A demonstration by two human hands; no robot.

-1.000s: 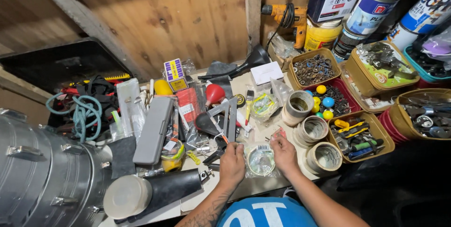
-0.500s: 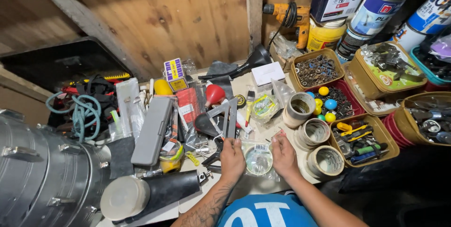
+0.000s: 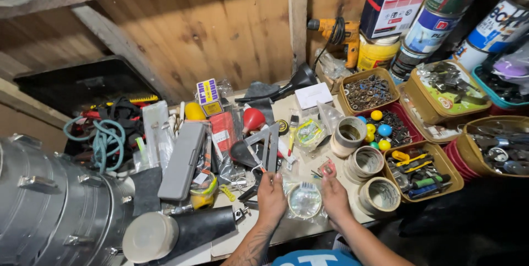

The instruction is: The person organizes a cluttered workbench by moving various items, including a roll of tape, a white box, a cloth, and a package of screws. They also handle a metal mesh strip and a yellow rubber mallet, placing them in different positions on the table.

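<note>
Setting: wooden plank wall (image 3: 209, 29) behind a cluttered counter (image 3: 286, 227).
Hands: left hand (image 3: 271, 199) and right hand (image 3: 334, 195), fingers clamped on either side of a clear packet (image 3: 304, 201) holding a round coil, at the near edge.
Trays, right: brown tray (image 3: 370, 91) of washers; near tray (image 3: 420, 170) of small tools.
Tape rolls (image 3: 365, 161): just right of the hands.
Far right: paint cans (image 3: 435, 18).

Just right of the hands stand three tape rolls (image 3: 365, 162). Left of them lies a grey case (image 3: 183, 160); beyond them, a steel square (image 3: 266, 146) and a red funnel (image 3: 253, 119).
</note>
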